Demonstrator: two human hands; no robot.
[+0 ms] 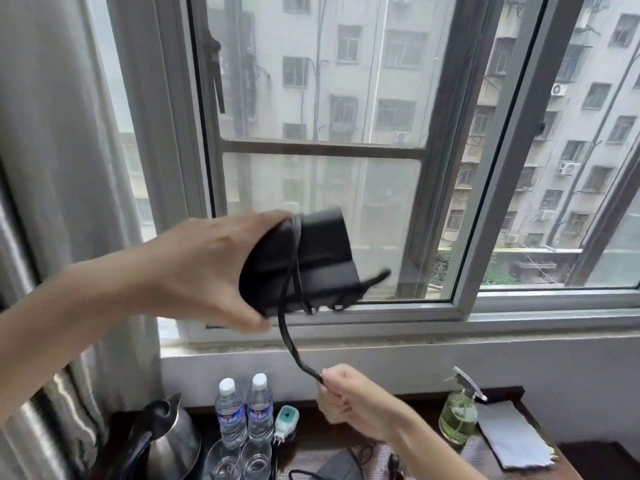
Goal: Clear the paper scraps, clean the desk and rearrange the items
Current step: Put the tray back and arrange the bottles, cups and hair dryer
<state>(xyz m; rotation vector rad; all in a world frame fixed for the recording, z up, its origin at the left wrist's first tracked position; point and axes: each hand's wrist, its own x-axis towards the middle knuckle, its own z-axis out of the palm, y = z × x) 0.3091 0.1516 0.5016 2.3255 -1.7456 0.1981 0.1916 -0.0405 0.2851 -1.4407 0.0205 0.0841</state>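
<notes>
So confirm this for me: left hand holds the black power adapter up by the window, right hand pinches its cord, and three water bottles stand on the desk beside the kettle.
Not three: the head view shows two water bottles beside the kettle. The rest holds: the left hand holds the black power adapter up by the window, and the right hand pinches its cord.

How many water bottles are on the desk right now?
2. Both stand side by side at the back of the desk, between the kettle and a small white device: left bottle, right bottle. The frame's lower edge could hide more.
</notes>
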